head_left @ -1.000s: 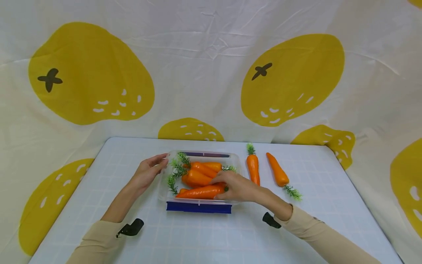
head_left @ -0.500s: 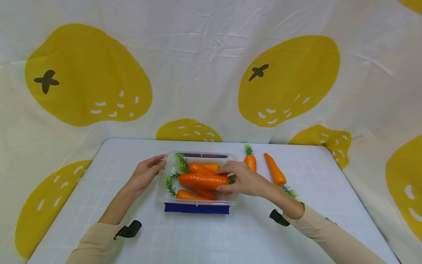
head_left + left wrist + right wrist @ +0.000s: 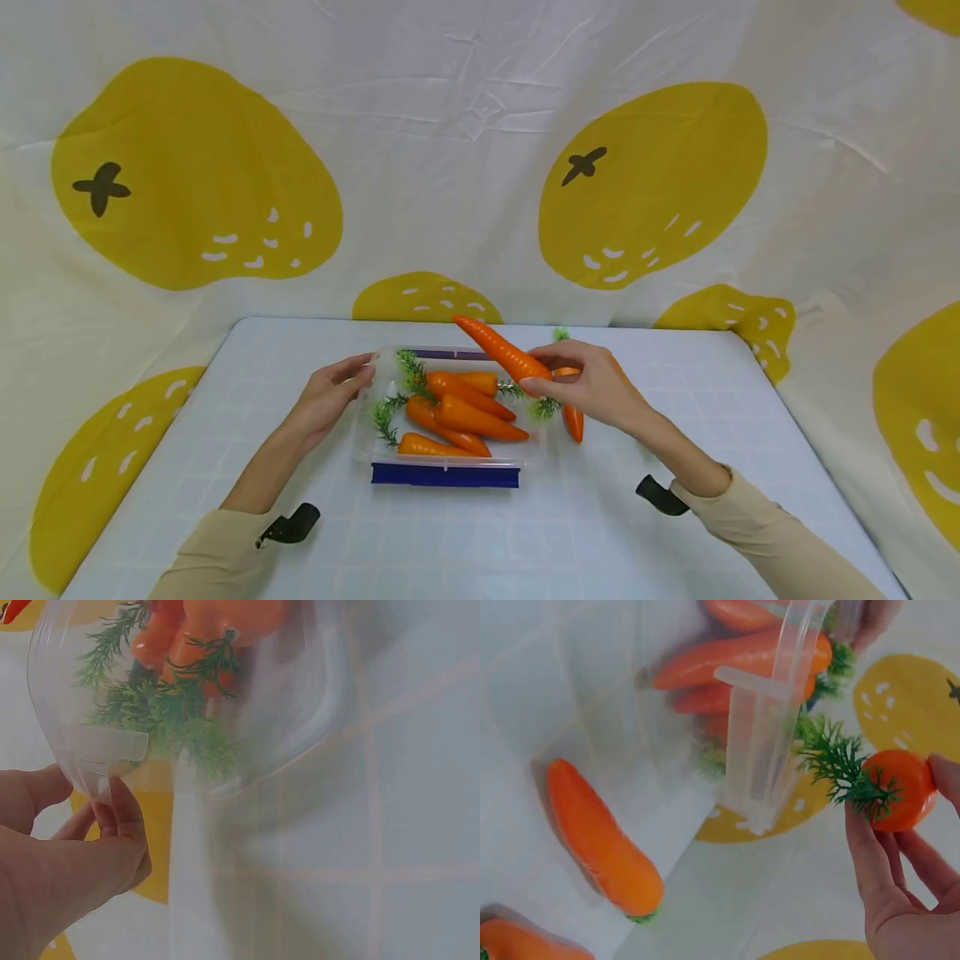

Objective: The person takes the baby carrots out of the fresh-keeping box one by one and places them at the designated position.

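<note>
A clear plastic food container (image 3: 532, 450) with blue side latches holds several orange toy carrots (image 3: 480, 418) with green leafy tops. At its left rim, my left hand (image 3: 324, 402) pinches the edge between thumb and fingers; the left wrist view shows those fingertips (image 3: 126, 806) at a clear tab. My right hand (image 3: 596, 385) grips one carrot (image 3: 501, 347) by its thick end, raised over the container's right back corner, its tip pointing up and left. In the right wrist view the held carrot (image 3: 906, 787) shows its leafy top towards the camera.
Two loose carrots lie on the white table right of the container; one carrot (image 3: 573, 423) shows partly behind my right hand, and the right wrist view shows the other carrot (image 3: 529, 943) at its edge. A fruit-patterned curtain (image 3: 480, 167) hangs behind the table.
My right hand has lifted a carrot out of the container, moving up and to the right, and the carrot's tip has swung upward. The left hand has stayed at the rim.
</note>
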Available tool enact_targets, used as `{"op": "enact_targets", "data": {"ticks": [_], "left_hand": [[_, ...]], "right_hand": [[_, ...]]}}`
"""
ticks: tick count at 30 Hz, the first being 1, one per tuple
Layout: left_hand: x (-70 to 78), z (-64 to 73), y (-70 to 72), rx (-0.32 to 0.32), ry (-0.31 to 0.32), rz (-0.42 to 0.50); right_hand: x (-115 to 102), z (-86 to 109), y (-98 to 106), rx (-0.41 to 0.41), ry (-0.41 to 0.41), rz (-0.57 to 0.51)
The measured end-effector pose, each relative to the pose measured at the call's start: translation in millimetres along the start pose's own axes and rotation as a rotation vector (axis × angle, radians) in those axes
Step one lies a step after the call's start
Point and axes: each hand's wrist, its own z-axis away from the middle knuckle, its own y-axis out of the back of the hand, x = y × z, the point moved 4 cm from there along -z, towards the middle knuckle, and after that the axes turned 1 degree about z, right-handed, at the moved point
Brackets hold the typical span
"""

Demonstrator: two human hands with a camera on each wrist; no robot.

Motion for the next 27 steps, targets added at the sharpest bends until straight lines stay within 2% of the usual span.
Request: {"op": "enact_targets", "data": {"ticks": [2,14,21,27], "left_hand": [[-0.6,-0.3,0.7,0.001,0.000,-0.003],[-0.5,-0.9,-0.4,-0.003,0.012,-0.004],[1.0,1.3,-1.4,0.006,-0.023,-0.011],[-1.7,0.5,-0.2,0.001,-0.029,-0.006]], "right_hand": [[5.3,1.8,6.1,0.032,-0.048,0.000],[41.1,19.7,31.6,0.160,-0.218,-0.070],[65.2,33.0,42.6,0.222,-0.317,-0.108],[87.1,46.5,51.7,0.276,-0.377,-0.119]]}}
